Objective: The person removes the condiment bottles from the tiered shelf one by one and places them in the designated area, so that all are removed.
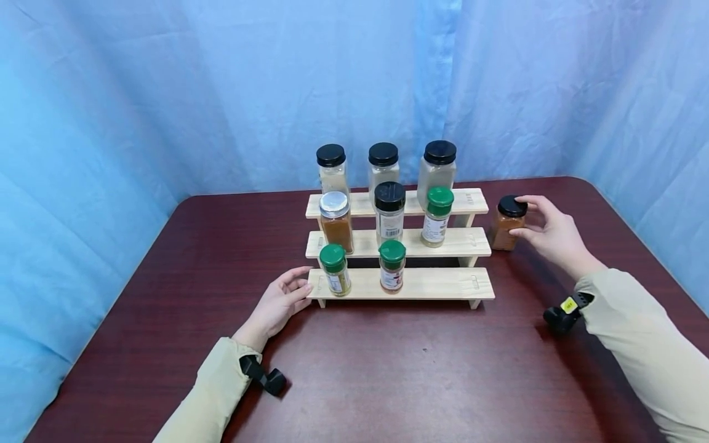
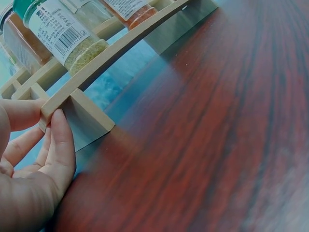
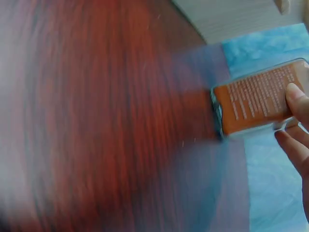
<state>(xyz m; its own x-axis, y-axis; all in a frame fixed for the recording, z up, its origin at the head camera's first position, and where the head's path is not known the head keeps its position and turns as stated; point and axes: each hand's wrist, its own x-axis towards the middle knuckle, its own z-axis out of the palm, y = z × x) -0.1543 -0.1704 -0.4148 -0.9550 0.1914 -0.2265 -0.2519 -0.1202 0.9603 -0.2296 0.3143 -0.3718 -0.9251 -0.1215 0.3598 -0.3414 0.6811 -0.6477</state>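
A three-step wooden rack point(image 1: 432, 283) bears several spice jars. At its lowest step's left end my left hand point(image 1: 280, 299) pinches the board; in the left wrist view the thumb and fingers point(image 2: 62, 140) hold its corner from above and below. A green-capped jar point(image 1: 335, 271) stands just beside that end. Right of the rack, my right hand point(image 1: 554, 237) grips a black-lidded spice jar point(image 1: 505, 231) filled with orange-brown powder, fingers at its lid and side. The right wrist view shows printed text on this spice jar point(image 3: 256, 101), with its base close to the table.
The top step carries black-lidded jars point(image 1: 383, 166). On the middle step stand a silver-lidded jar point(image 1: 336, 221), a black-lidded jar point(image 1: 390, 212) and a green-capped one point(image 1: 437, 218). Another green-capped jar point(image 1: 392, 267) is on the lowest step. Blue curtains point(image 1: 310, 92) hang behind the dark table point(image 1: 388, 375).
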